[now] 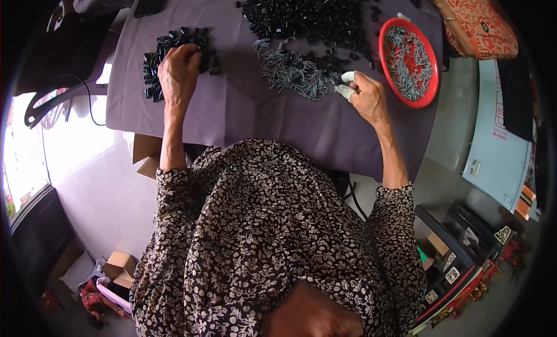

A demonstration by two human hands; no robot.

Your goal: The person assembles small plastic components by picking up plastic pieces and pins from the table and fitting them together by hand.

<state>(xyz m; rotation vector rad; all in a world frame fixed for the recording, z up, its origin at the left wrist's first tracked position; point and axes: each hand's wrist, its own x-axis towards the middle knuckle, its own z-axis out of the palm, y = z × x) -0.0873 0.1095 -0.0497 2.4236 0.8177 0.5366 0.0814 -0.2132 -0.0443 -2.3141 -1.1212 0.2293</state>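
A wide fisheye view from the left of two head-worn cameras looks down over the wearer's patterned shirt, which fills the near lower middle, toward the left hand, right hand and surface farther off at the top, straight edges bending toward the dark rim.

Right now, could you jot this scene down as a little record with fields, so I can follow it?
Surface: purple-grey cloth
Left hand: at the smaller black pile, fingers curled; grasp unclear
Right hand: beside the loose grey metal pieces; grasp unclear
Finger covers: white, on the right hand
Larger black pile: beyond the loose grey pieces
Red bowl: right of the right hand, holding more grey pieces
Nearby: another person in an orange patterned garment, upper right
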